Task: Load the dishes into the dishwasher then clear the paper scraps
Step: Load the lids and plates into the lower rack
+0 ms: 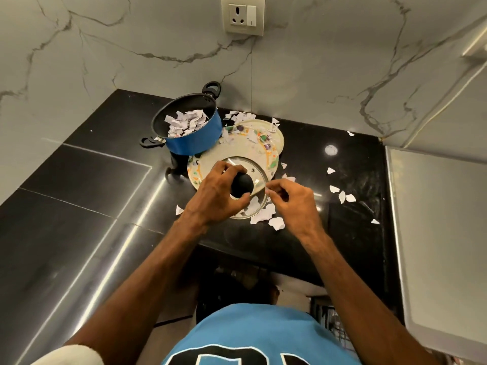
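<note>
Left hand (214, 196) tilts glass lid (257, 180) by knob (242, 185).

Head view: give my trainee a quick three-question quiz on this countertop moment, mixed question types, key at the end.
1. True or false: the blue pot is empty.
2. Which hand grips the black knob of the glass lid? A) left hand B) right hand C) neither
3. Fill in: the lid is held over the patterned ____.

Key:
1. False; paper scraps fill its bottom.
2. A; the right hand's fingers pinch together at the lid's rim.
3. Plates; two overlap beside the pot, with scraps on them and on the black counter.
</note>
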`<state>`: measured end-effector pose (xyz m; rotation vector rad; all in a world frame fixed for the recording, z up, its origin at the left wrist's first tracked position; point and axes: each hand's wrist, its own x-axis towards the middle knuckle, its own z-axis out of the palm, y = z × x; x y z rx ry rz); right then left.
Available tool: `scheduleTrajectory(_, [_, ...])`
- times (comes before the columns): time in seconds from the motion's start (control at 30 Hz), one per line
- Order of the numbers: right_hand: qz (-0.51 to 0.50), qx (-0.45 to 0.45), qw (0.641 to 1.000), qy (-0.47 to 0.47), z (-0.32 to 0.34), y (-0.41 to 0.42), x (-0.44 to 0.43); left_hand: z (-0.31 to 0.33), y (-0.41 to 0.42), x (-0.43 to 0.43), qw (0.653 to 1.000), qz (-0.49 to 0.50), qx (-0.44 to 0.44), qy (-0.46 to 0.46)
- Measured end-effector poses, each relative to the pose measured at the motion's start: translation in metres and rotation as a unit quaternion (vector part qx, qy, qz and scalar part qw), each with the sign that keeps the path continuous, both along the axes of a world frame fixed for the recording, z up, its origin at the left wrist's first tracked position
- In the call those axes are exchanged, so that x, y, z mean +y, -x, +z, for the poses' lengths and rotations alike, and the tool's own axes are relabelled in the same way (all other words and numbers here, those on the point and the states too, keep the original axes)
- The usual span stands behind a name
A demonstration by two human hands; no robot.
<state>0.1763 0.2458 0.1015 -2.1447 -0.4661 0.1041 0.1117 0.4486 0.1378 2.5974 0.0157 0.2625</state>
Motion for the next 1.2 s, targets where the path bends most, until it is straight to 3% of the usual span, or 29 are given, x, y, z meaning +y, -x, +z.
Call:
scheduleTrajectory(0.3, [-0.057,0.038,0.997,0.042,-0.008,0.094,-0.016,-0.017,0.077,-0.015,0.999,-0.035,0.030,0.028])
scheduleTrajectory(0.43, [-0.122,0.071,0.989,0.051,-0.014,0.121,-0.036,-0.024,0.107,-0.031,0.993,-0.054,0.093,0.049])
scheduleTrajectory(0.6, [-0.193,0.164,0.958,-0.135,-0.001,0.126,-0.061,-0.034,0.130,-0.046,0.985,-0.071,0.135,0.081])
scheduleTrajectory(0.7, [-0.218,0.190,0.950,-0.115,0.003,0.135,-0.074,-0.038,0.136,-0.055,0.981,-0.062,0.145,0.116])
scheduleTrajectory(0.87, [-0.156,0.345,0.911,-0.162,0.006,0.175,-0.086,-0.040,0.139,-0.082,0.975,-0.084,0.148,0.140])
scheduleTrajectory(1.0, [-0.172,0.320,0.912,-0.189,0.000,0.199,-0.113,-0.043,0.143,-0.107,0.967,-0.125,0.172,0.138])
scheduleTrajectory(1.2, [-0.162,0.276,0.939,-0.123,-0.005,0.230,-0.177,-0.049,0.146,-0.157,0.951,-0.203,0.207,0.106])
